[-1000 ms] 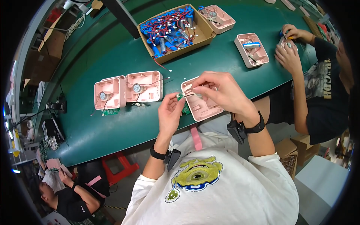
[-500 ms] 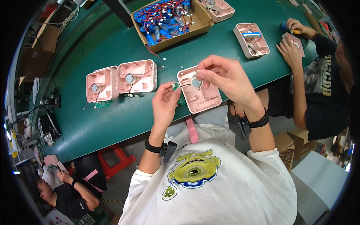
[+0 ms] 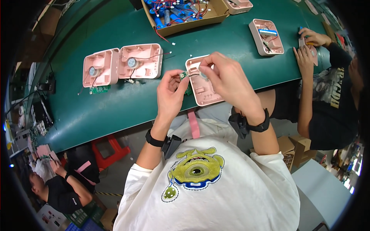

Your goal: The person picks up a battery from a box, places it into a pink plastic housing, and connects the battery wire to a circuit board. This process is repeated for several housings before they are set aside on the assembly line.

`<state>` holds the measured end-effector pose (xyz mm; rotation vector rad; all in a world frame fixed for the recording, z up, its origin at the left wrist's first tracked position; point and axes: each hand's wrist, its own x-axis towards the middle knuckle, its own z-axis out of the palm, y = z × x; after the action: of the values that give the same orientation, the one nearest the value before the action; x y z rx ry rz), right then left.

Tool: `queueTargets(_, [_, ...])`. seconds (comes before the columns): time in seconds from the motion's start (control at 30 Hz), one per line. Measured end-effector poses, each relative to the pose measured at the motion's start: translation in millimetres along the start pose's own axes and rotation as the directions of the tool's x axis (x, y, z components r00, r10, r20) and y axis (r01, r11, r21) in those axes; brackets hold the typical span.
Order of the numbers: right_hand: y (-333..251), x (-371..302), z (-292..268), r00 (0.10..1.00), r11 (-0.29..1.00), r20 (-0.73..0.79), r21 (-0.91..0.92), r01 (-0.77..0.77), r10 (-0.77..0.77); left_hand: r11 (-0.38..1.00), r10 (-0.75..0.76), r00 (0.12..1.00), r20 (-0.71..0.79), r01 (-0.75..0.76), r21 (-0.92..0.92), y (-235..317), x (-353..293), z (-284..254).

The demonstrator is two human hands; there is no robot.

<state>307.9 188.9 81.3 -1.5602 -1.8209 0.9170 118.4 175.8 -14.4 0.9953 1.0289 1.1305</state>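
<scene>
A pink plastic housing (image 3: 201, 97) lies open side up near the table's front edge. My left hand (image 3: 170, 94) is at its left side, thumb and fingers closed on a small green circuit board (image 3: 188, 91). A dark wire runs from the board into the housing. Over the housing's upper part my right hand (image 3: 233, 82) is closed in a pinch; whatever its fingertips hold is hidden. Beneath those fingers a round silver part (image 3: 203, 75) is partly covered.
Two more pink housings (image 3: 157, 63) with round silver parts stand to the left. A cardboard box (image 3: 185, 26) of blue wired cylindrical batteries is at the back. Another housing (image 3: 280, 49) holds a blue battery. Co-workers sit at right and lower left.
The view has shifted, so the table's things sit higher in the picture. My right hand has moved across the housing and covers more of the round part. My left hand stays on the board.
</scene>
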Motion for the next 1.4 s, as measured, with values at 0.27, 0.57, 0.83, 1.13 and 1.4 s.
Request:
queueTargets(0.27, [7.0,2.2,19.6,0.976,0.954,-0.110,-0.258,0.155,-0.188,0.987,0.133,0.991,0.033,-0.135,0.082,8.4,14.0,11.9])
queueTargets(0.57, [-1.7,5.3,18.4,0.980,0.948,-0.143,-0.305,0.087,-0.136,0.815,0.453,0.889,0.071,-0.445,0.371,15.9,18.1,15.6])
queueTargets(0.83, [-6.7,5.3,23.8,0.961,0.929,-0.204,-0.355,0.107,-0.189,0.675,0.584,0.802,0.125,-0.566,0.473,24.2,19.0,20.0])
queueTargets(1.13, [-8.0,1.2,29.1,0.973,0.941,-0.211,-0.339,0.019,-0.095,0.753,0.539,0.823,0.177,-0.565,0.337,15.0,23.4,11.0])
queueTargets(1.4, [-4.6,-9.2,6.3,0.986,0.952,-0.089,-0.288,0.108,-0.139,0.987,0.096,0.995,-0.020,-0.093,0.134,-19.0,-50.9,-18.4])
